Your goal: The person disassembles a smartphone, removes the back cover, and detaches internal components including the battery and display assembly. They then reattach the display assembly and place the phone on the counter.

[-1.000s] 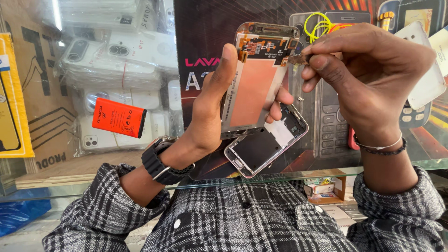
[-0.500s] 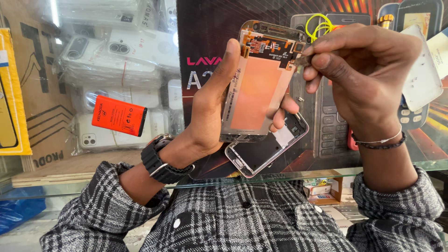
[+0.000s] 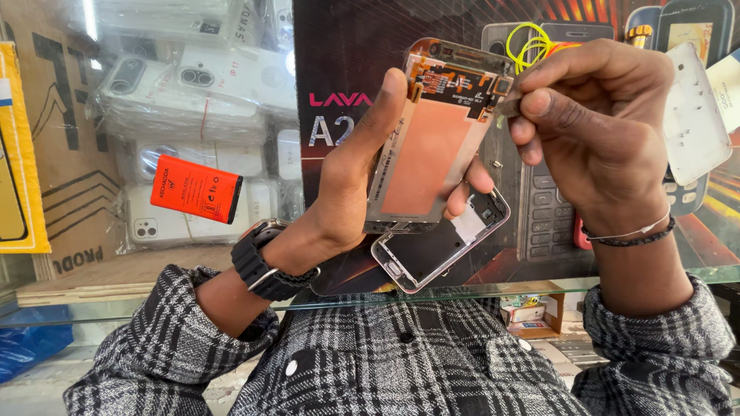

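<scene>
Left hand point(image 3: 351, 196) closed around a copper-backed screen panel point(image 3: 432, 146) raised upright over an open phone frame point(image 3: 439, 243), right hand point(image 3: 597, 131) pinching a small tool tip point(image 3: 502, 114) at the panel's top corner.

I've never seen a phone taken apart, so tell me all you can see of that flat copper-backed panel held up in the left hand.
The display panel is a thin rectangle, its back towards the camera: a copper-coloured sheet in a silvery frame, with an orange flex circuit carrying dark chips across the top. It stands nearly upright, tilted slightly right. The left hand grips both long edges, and the right hand pinches something small at its top right corner. Behind its lower end lies an open phone frame.
</scene>
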